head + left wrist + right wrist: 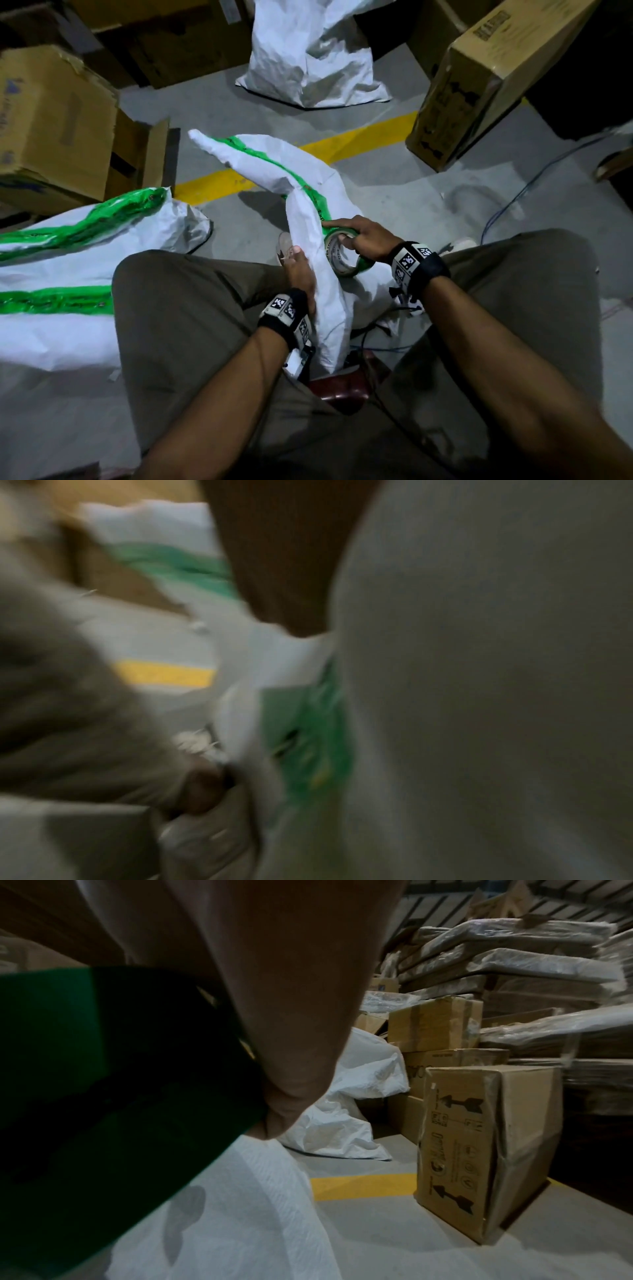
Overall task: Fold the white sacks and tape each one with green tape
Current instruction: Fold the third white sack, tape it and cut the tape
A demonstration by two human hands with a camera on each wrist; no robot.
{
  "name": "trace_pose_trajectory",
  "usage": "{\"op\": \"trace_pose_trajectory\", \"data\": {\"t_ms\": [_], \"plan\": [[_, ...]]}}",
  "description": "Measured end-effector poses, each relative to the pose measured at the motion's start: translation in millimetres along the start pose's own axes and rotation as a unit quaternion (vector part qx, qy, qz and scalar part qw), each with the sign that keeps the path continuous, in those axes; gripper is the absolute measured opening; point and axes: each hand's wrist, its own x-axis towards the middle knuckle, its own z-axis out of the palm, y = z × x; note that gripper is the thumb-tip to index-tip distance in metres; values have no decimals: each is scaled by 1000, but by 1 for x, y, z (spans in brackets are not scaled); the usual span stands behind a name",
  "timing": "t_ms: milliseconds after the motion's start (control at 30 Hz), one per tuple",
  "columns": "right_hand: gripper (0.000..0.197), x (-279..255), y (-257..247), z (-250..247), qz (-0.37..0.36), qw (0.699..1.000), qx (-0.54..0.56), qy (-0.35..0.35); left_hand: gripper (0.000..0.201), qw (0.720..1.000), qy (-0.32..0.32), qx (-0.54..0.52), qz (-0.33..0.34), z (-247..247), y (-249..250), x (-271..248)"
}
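A folded white sack (308, 219) rises between my knees, with a strip of green tape (274, 161) running along its fold. My left hand (301, 270) grips the sack's lower part from the left. My right hand (363, 240) holds the green tape roll (342, 255) against the sack, fingers through its core and index finger on the strip. The roll (113, 1085) fills the left of the right wrist view under my fingers (281, 1015). The left wrist view is blurred, showing sack (479, 696) and green tape (318, 739).
A taped sack (68, 274) lies on the floor at left. An untaped white sack (308, 54) stands at the back. Cardboard boxes (51, 126) at left and another box (479, 78) at right hem the floor. A yellow line (308, 161) and a blue cable (513, 202) cross it.
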Motion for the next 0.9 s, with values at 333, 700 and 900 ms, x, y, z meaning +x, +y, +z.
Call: {"op": "trace_pose_trajectory", "data": {"t_ms": [333, 700, 900], "plan": [[52, -14, -7, -22, 26, 998, 3, 60, 23, 997, -66, 4, 27, -6, 33, 33], [49, -21, -13, 1, 42, 988, -38, 144, 58, 965, 23, 248, 82, 30, 83, 35], [77, -26, 0, 14, 38, 985, 37, 165, 52, 962, 32, 259, 82, 22, 104, 57]]}}
